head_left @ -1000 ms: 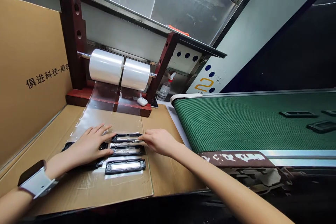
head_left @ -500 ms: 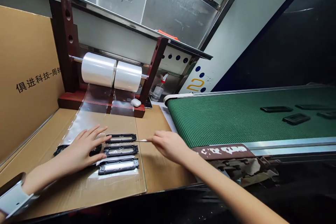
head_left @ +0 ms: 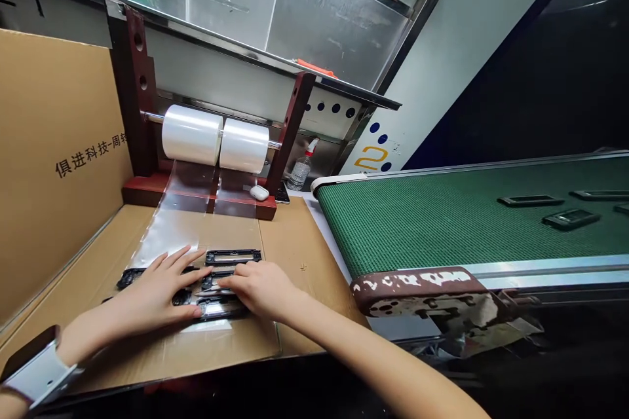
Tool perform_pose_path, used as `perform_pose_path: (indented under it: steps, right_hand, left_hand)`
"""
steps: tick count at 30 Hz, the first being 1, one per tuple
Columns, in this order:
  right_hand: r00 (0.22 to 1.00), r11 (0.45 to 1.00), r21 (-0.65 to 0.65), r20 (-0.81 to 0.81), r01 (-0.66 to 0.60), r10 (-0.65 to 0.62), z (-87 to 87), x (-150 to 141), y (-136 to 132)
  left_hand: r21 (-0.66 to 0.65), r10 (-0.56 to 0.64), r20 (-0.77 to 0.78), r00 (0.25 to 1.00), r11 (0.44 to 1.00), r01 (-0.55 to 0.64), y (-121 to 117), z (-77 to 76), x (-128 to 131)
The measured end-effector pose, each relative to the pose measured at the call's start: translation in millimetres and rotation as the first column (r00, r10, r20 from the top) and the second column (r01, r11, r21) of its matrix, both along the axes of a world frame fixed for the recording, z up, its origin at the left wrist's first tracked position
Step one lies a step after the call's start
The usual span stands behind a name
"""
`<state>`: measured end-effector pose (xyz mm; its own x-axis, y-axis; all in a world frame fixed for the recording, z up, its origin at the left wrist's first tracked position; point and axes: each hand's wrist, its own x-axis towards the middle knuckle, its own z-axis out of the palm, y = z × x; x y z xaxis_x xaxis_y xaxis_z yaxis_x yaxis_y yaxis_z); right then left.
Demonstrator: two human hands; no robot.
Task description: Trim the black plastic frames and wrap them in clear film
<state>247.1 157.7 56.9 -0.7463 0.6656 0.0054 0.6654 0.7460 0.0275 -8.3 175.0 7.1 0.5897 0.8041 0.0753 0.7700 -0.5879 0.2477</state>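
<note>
The left hand (head_left: pixel 160 289) covers much of a row of dark parts (head_left: pixel 132 277) on the cardboard sheet (head_left: pixel 302 255), so only their ends and edges show. Its fingers are spread flat and clamped on nothing visible; the index fingertip is at the left end of the middle black rectangular plastic frame (head_left: pixel 211 283), and the thumb rests at the left end of the bottom black rectangular plastic frame (head_left: pixel 221 309). The right hand (head_left: pixel 268 289) hides the right part of the middle frame and the right end of the bottom one; its fingertips are drawn together over the middle frame, but whether they pinch anything cannot be told. The top black rectangular plastic frame (head_left: pixel 234 257) lies nearly uncovered just above. Clear plastic film (head_left: pixel 170 226) runs down from the white rolls (head_left: pixel 191 134) and disappears under the left hand. One dark flat piece on the green conveyor belt (head_left: pixel 417 229) is cut off by the picture's right edge. Half a second earlier, the right hand is right of the frames, with a thin pale pointed tool at its fingertips, and the left index fingertip is at the top frame; now both reach lower, and the tool is hard to make out.
</note>
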Motion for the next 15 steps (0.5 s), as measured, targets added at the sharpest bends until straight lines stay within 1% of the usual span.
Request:
perform_pose_path:
  steps: [6,11,15]
  right_hand:
    - [0.998,0.999,-0.038,0.053,0.026,-0.024,11.4,27.1,-3.4]
    - [0.992,0.993,-0.052,0.069,0.105,-0.101,18.1,54.2,-9.8]
    - [0.978,0.986,-0.050,0.142,0.158,-0.150,28.1,77.7,-17.4]
  left_hand:
    - [-0.018,0.000,-0.011,1.000,1.000,-0.001,3.3,-2.8,-1.8]
    - [-0.002,0.001,-0.023,1.000,1.000,-0.001,5.0,-6.8,-3.2]
    - [0.020,-0.020,-0.023,1.000,1.000,0.020,5.6,-9.7,-4.6]
